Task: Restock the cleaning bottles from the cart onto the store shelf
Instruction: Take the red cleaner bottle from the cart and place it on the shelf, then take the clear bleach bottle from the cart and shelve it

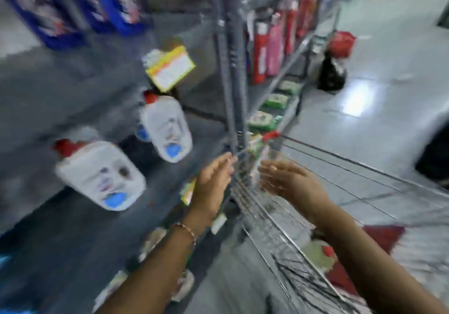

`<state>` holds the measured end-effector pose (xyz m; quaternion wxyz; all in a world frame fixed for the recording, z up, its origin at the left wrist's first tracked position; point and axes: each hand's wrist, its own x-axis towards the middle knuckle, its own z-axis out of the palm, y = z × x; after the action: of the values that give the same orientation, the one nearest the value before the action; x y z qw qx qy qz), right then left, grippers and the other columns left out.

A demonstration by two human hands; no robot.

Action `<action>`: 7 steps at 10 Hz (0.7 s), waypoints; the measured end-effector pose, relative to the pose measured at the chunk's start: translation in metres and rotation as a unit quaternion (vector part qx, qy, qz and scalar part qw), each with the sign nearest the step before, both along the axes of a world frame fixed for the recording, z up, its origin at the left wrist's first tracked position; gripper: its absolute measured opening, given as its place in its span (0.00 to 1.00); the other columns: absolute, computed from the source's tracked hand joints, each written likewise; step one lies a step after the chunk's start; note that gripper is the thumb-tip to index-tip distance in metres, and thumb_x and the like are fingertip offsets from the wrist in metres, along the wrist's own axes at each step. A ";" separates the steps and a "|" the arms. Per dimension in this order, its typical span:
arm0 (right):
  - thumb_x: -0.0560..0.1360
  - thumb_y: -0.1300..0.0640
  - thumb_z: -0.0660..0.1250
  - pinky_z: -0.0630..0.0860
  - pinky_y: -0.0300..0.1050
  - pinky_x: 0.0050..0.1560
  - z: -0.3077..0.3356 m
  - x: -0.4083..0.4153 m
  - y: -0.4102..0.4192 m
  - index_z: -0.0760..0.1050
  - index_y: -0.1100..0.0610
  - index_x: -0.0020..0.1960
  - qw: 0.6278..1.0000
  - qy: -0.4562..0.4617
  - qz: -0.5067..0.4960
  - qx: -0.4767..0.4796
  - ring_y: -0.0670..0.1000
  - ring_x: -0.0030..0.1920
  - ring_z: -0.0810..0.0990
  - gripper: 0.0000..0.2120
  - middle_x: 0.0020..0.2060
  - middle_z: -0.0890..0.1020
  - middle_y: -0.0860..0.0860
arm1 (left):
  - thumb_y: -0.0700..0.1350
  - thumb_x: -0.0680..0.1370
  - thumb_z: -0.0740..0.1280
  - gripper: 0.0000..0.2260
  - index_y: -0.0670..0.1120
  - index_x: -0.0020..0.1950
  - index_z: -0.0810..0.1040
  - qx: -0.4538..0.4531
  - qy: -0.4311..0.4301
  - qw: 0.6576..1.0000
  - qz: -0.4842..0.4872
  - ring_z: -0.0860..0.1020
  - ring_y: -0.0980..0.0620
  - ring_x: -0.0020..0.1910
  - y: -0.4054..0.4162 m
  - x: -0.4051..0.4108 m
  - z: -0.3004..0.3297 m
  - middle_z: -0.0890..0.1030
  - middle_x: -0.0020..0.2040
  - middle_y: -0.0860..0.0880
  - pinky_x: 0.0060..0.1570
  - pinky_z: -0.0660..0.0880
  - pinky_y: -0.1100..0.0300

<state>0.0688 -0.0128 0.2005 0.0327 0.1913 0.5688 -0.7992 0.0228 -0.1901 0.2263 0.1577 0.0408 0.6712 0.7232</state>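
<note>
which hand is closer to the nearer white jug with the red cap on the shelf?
Left. The left hand is open, just to the right of the white jug with a gap between them. The right hand is farther right, over the wire cart, also empty.

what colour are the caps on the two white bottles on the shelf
Red, on both white bottles on the shelf; seen in the head view, though blurred.

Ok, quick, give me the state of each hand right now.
Left hand: open, fingers extended, holding nothing, beside the shelf post.
Right hand: open, holding nothing, over the wire cart.
</note>
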 end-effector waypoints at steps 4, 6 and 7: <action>0.75 0.62 0.58 0.77 0.50 0.54 -0.272 0.037 0.163 0.75 0.67 0.64 0.800 -0.387 0.200 0.414 0.63 0.59 0.81 0.20 0.58 0.82 0.63 | 0.52 0.74 0.70 0.20 0.44 0.63 0.75 -0.463 -0.104 0.695 -0.540 0.79 0.46 0.55 0.225 0.013 -0.233 0.80 0.60 0.42 0.53 0.77 0.55; 0.77 0.61 0.62 0.77 0.44 0.42 -0.303 0.025 0.178 0.72 0.67 0.67 0.845 -0.510 0.055 0.151 0.61 0.53 0.82 0.20 0.56 0.81 0.62 | 0.51 0.76 0.66 0.26 0.40 0.70 0.70 -0.534 -0.103 0.651 -0.530 0.75 0.41 0.63 0.260 0.043 -0.296 0.76 0.64 0.40 0.61 0.74 0.50; 0.76 0.60 0.65 0.74 0.35 0.19 -0.335 0.045 0.187 0.74 0.65 0.65 0.853 -0.519 -0.048 -0.026 0.50 0.35 0.77 0.19 0.40 0.78 0.53 | 0.51 0.77 0.65 0.32 0.38 0.75 0.58 -0.586 -0.148 0.635 -0.481 0.68 0.38 0.70 0.272 0.045 -0.313 0.67 0.71 0.38 0.65 0.71 0.48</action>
<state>0.1134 0.1743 -0.1350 0.2903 0.6044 0.4381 -0.5988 0.0675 0.0815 -0.0867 0.5710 0.1493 0.8072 -0.0036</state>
